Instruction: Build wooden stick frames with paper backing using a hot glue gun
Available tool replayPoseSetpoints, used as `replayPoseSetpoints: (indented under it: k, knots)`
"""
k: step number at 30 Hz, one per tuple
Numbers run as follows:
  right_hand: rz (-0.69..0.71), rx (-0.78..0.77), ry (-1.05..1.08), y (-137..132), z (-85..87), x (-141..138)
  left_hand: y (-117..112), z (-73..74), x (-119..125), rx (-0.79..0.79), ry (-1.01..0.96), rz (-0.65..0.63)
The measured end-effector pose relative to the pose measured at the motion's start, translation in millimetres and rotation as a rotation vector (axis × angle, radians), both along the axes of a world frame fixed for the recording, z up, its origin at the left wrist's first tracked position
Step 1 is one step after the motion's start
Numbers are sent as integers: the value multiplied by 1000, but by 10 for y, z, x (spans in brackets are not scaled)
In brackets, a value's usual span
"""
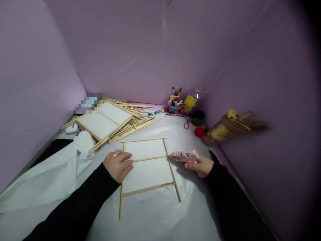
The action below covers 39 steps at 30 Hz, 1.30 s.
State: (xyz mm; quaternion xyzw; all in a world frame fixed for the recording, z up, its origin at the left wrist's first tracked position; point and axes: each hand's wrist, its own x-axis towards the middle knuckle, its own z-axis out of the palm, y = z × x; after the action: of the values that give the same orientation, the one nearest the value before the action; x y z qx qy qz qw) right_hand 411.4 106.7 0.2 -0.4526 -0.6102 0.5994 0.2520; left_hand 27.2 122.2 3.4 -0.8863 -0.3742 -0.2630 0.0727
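Gluing, apparently, at right end of crossbar (150, 158): right hand (202, 166) grips glue gun (184, 156) (red light (190, 161) on); left hand (117, 166) over frame (148, 189), grip unclear; next likely needs stillness.

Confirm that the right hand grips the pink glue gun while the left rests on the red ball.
No: the head view shows the left hand on the stick frame, at its left side. The right hand grips the glue gun.
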Motion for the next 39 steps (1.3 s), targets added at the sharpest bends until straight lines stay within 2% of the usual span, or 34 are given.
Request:
replayPoseSetpoints:
  k: [21,31,39]
  knots:
    - [68,-16,64,-2,61,-67,-10,16,1,-2,20,6]
    - [58,-16,79,-12,70,-79,-8,9,-6,-3,23,5]
    - [20,-24,88,-10,7,-49,-11,11,-7,1,24,6]
